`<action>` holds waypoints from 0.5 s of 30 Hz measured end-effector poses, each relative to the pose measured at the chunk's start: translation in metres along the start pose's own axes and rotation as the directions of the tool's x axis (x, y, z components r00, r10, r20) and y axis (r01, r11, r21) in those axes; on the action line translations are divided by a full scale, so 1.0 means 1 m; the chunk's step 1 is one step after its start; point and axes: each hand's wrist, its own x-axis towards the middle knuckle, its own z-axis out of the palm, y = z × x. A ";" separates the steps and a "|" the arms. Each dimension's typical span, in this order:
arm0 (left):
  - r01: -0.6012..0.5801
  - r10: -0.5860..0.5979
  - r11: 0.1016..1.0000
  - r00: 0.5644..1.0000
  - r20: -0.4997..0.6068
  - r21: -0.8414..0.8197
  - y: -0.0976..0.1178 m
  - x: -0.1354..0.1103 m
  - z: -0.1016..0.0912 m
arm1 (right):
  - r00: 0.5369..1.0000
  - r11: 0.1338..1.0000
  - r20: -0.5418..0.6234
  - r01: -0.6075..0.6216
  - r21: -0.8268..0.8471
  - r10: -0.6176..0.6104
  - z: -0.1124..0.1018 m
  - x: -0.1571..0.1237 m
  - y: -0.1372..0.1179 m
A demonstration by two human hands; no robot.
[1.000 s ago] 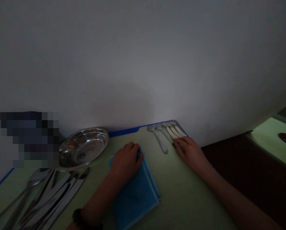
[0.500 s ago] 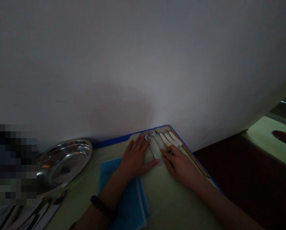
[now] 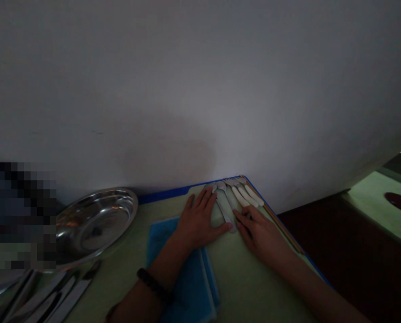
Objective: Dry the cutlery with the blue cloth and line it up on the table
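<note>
My left hand (image 3: 198,222) lies spread and flat over the green tabletop. Its fingertips cover part of a metal spoon (image 3: 224,211), and the thumb rests by the end of that handle. A second spoon (image 3: 226,193) lies to its right, bowl toward the wall. My right hand (image 3: 259,229) is closed at the lower end of the second spoon's handle, index finger and thumb against it; the contact is partly hidden. Just beyond the right fingers, several forks with white handles (image 3: 244,196) lie side by side.
A folded blue cloth (image 3: 190,287) lies under my left forearm. At left stand an oval steel dish (image 3: 96,229) and several knives (image 3: 72,296). Wooden chopsticks (image 3: 284,231) line the table's blue right edge. A wall (image 3: 200,89) rises directly behind; another green table (image 3: 372,193) is at right.
The view has shifted, so the table and hands appear slightly farther right. Against the spoons, both hands have hardly moved.
</note>
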 end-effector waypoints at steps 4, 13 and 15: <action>-0.008 0.008 1.000 1.000 0.002 -0.001 0.001 0.000 -0.001 | 1.000 1.000 0.000 -0.015 -0.024 0.015 -0.001 -0.003 -0.001; -0.013 0.013 1.000 1.000 0.004 -0.009 0.004 0.006 0.000 | 0.999 0.998 0.000 -0.037 -0.060 0.037 0.002 -0.002 0.000; -0.010 0.010 1.000 1.000 0.003 -0.008 0.004 0.007 0.000 | 0.999 0.998 0.004 -0.040 -0.052 0.040 0.002 -0.002 0.000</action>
